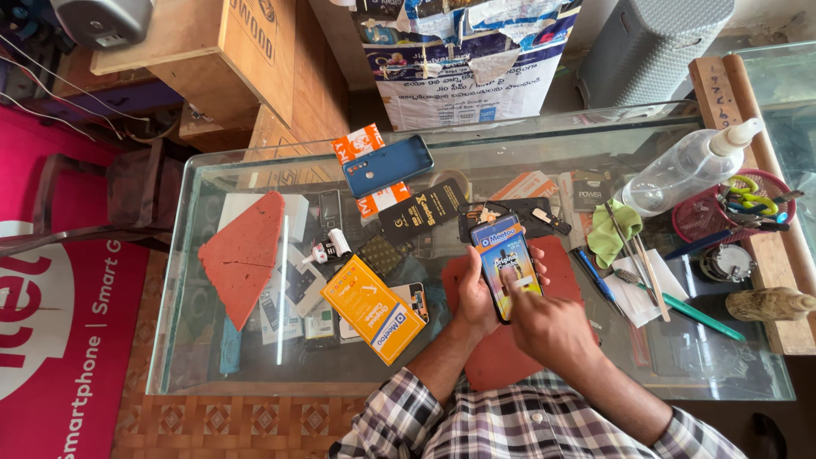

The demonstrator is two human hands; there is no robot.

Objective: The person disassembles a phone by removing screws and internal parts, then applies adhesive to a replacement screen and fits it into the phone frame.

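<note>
Left hand wrapped around a smartphone, fingers closed on its edges, thumb side along the left rim and fingertips showing at the right edge, lit screen facing up. Phone held just above a red mat lying on the glass counter top, a little right of centre and close to the body. Right hand over the lower part of the phone, index finger stretched out with its tip touching the screen, the other fingers curled in loosely, gripping nothing. Checked shirt sleeves at the bottom edge. To the left of the hands, an orange box lying slantwise on the glass, and farther left a red triangular pad. Farther back, a blue phone lying face down across an orange and white carton, with a black flat box just in front of it. On the right, a green cloth, a blue pen, a green-handled tool on white paper, a clear spray bottle lying on its side, and a red basket holding small tools. Assorted small packages and parts visible on the shelf under the glass.
</note>
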